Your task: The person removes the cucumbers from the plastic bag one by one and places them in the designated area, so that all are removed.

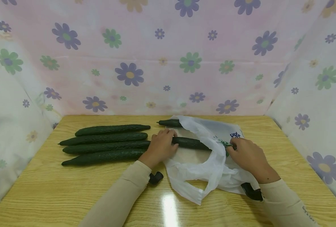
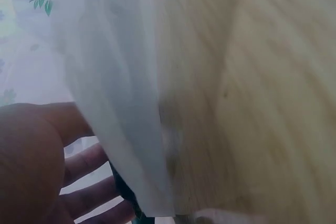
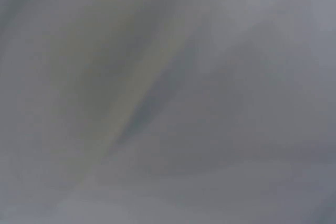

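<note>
A white plastic bag (image 1: 196, 170) with blue and green print lies on the table, its handles toward me. Inside it at the back is one cucumber (image 1: 169, 123), tip poking out. Another cucumber (image 1: 191, 143) runs into the bag's mouth. My left hand (image 1: 162, 144) grips this cucumber's left end; the left wrist view shows the fingers (image 2: 86, 161) partly behind bag film. My right hand (image 1: 248, 156) pinches the bag at its printed part, by a dark tip. Whitish blur fills the right wrist view, hiding that hand.
Several cucumbers (image 1: 108, 146) lie side by side on the left of the wooden table (image 1: 71, 192), the nearest ones reaching to my left hand. A flower-patterned cloth (image 1: 156, 94) stands behind the table and along both sides. Black wrist mounts (image 1: 156, 178) sit beneath my wrists.
</note>
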